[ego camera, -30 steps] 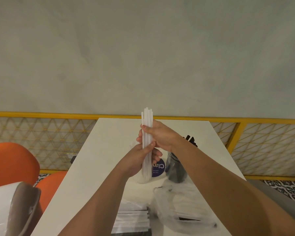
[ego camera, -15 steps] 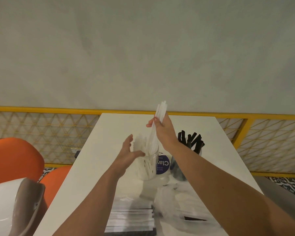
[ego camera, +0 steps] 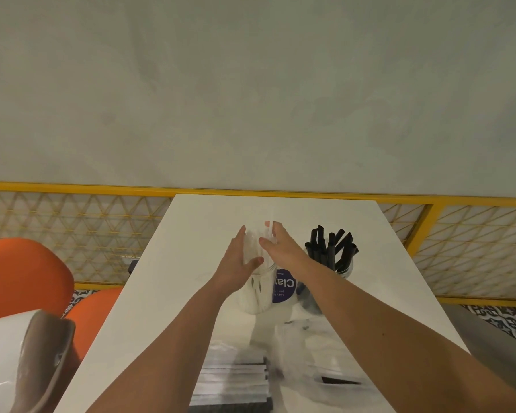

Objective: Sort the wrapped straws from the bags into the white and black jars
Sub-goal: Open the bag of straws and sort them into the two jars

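– Where are the white straws point(ego camera: 253, 241) right now?
– Standing in the white jar point(ego camera: 261, 296), mid-bench point(ego camera: 191, 234), with their tops poking up between my palms. They blur here, so I can't count them.
– And your hands?
– Both wide. My left hand point(ego camera: 236, 263) lies flat against the left side of the bunch, fingers straight, thumb across the front. My right hand point(ego camera: 283, 248) presses the other side, fingers out too. Neither pinches anything; I only cup the tops.
– How do they handle?
– My guess: very light, thin and a bit bendy, with wraps that slide on each other. A loose bunch would fan out, so I'd steady it from two sides, near the top, gently. Squeeze hard and a straw could kink or a wrap tear.
– The jar?
– Glass, I think, so heavier, stiff and breakable. A shove at the straw tops could tip it into the black jar point(ego camera: 344, 268) just beside it on the right, which holds the black straws point(ego camera: 329, 245).
– Where's the rest?
– Near me: a stack point(ego camera: 233, 383) between my forearms and a clear bag point(ego camera: 310, 371) partly under the right one. The bag looks soft and slippery, so I'd lift straws by their middles, a few together, and not drag the bag
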Demonstrator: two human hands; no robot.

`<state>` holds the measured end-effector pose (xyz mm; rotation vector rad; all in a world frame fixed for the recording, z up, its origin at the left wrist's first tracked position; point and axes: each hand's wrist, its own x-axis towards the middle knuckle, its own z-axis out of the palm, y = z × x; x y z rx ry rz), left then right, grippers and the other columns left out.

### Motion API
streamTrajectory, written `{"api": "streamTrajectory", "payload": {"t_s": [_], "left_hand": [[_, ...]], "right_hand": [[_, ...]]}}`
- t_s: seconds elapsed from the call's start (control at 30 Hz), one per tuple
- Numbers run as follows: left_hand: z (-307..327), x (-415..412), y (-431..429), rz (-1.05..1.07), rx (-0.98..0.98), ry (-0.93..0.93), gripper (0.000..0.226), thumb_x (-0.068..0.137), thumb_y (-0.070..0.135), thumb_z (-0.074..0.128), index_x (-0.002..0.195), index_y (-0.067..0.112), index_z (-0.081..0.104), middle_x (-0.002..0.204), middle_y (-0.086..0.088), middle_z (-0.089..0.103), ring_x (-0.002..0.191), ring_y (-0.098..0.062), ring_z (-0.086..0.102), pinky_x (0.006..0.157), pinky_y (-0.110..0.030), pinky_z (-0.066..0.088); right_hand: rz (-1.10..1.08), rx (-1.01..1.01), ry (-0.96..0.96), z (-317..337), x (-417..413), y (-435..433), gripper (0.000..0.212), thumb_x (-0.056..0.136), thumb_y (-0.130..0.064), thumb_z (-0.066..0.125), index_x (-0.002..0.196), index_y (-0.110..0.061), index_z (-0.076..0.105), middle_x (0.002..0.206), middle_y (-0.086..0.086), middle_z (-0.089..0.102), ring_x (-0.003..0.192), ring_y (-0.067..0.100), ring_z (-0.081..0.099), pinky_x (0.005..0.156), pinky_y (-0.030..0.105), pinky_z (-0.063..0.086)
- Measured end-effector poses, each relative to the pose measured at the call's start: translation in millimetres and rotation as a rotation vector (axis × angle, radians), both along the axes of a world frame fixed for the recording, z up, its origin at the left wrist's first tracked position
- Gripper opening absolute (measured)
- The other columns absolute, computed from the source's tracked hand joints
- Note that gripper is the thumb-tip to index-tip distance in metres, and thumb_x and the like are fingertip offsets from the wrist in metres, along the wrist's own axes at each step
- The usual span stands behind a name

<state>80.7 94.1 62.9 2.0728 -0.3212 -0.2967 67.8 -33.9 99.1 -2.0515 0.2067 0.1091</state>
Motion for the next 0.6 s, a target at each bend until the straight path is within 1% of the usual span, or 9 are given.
{"api": "streamTrajectory", "payload": {"t_s": [0.07, 0.13, 0.23, 0.3, 0.37, 0.43, 0.47, 0.53, 0.6], "left_hand": [[-1, -1, -1, 0.007, 0.086, -0.061, 0.079, 0.093, 0.031, 0.056, 0.151, 0.019, 0.003, 0.159, -0.003, 0.012, 0.146, -0.021, 0.014, 0.119, -0.042, 0.019], [0, -3, -1, 0.027, 0.131, -0.131, 0.078, 0.093, 0.033, 0.054, 0.151, 0.017, 0.004, 0.159, -0.004, 0.009, 0.146, -0.022, 0.011, 0.119, -0.041, 0.016], [11, -12, -1, 0.096, 0.002, -0.187, 0.069, 0.091, 0.029, 0.049, 0.15, 0.02, 0.013, 0.156, -0.005, 0.014, 0.145, -0.023, 0.015, 0.118, -0.044, 0.018], [22, -21, -4, 0.178, -0.105, -0.298, 0.067, 0.078, 0.023, 0.042, 0.144, 0.019, 0.03, 0.147, -0.005, 0.029, 0.137, -0.021, 0.027, 0.114, -0.042, 0.025], [32, -32, -10, 0.24, -0.168, -0.438, 0.059, 0.07, 0.015, 0.041, 0.129, 0.013, 0.045, 0.13, -0.003, 0.042, 0.122, -0.019, 0.037, 0.105, -0.035, 0.032], [40, -43, -20, 0.256, -0.201, -0.539, 0.048, 0.067, 0.008, 0.041, 0.113, 0.007, 0.052, 0.113, 0.0, 0.047, 0.107, -0.016, 0.04, 0.093, -0.026, 0.033], [41, -48, -25, 0.245, -0.211, -0.577, 0.043, 0.066, 0.006, 0.041, 0.107, 0.005, 0.053, 0.107, 0.002, 0.047, 0.102, -0.016, 0.041, 0.087, -0.022, 0.033], [38, -58, -36, 0.186, -0.239, -0.621, 0.034, 0.066, 0.002, 0.042, 0.098, 0.003, 0.053, 0.099, 0.001, 0.046, 0.091, -0.015, 0.043, 0.079, -0.014, 0.034], [27, -70, -47, 0.083, -0.277, -0.602, 0.027, 0.067, -0.001, 0.042, 0.092, 0.004, 0.053, 0.092, 0.0, 0.046, 0.082, -0.009, 0.045, 0.073, -0.009, 0.036]], "right_hand": [[0.017, -0.045, -0.004, 1, -1, -3, 0.05, 0.098, -0.023, 0.043, 0.144, -0.019, 0.024, 0.149, 0.006, 0.031, 0.135, 0.024, 0.037, 0.104, 0.03, 0.034], [0.002, -0.079, -0.087, 7, -3, -5, 0.05, 0.097, -0.022, 0.046, 0.143, -0.018, 0.026, 0.148, 0.007, 0.032, 0.136, 0.022, 0.035, 0.103, 0.025, 0.031], [0.005, -0.201, -0.234, 25, -8, -10, 0.046, 0.095, -0.018, 0.049, 0.138, -0.014, 0.034, 0.141, 0.009, 0.038, 0.13, 0.019, 0.039, 0.095, 0.018, 0.027], [0.014, -0.288, -0.338, 40, -14, -13, 0.037, 0.093, -0.014, 0.051, 0.13, -0.009, 0.044, 0.131, 0.009, 0.044, 0.116, 0.021, 0.048, 0.09, 0.018, 0.032], [0.045, -0.329, -0.395, 54, -25, -16, 0.025, 0.092, -0.011, 0.052, 0.116, -0.006, 0.054, 0.108, 0.008, 0.053, 0.093, 0.017, 0.051, 0.076, 0.014, 0.036], [0.109, -0.349, -0.349, 66, -41, -20, 0.016, 0.092, -0.011, 0.053, 0.105, -0.005, 0.06, 0.087, 0.002, 0.053, 0.079, 0.015, 0.049, 0.063, 0.016, 0.037], [0.147, -0.374, -0.299, 71, -50, -23, 0.015, 0.092, -0.011, 0.053, 0.102, -0.005, 0.062, 0.084, 0.0, 0.053, 0.077, 0.015, 0.049, 0.064, 0.017, 0.038], [0.234, -0.482, -0.193, 76, -66, -32, 0.016, 0.091, -0.012, 0.053, 0.1, -0.005, 0.064, 0.087, 0.001, 0.054, 0.079, 0.015, 0.051, 0.071, 0.022, 0.042], [0.348, -0.6, -0.063, 69, -81, -43, 0.017, 0.09, -0.011, 0.052, 0.098, -0.005, 0.066, 0.086, 0.0, 0.054, 0.078, 0.014, 0.051, 0.073, 0.025, 0.043]]}}
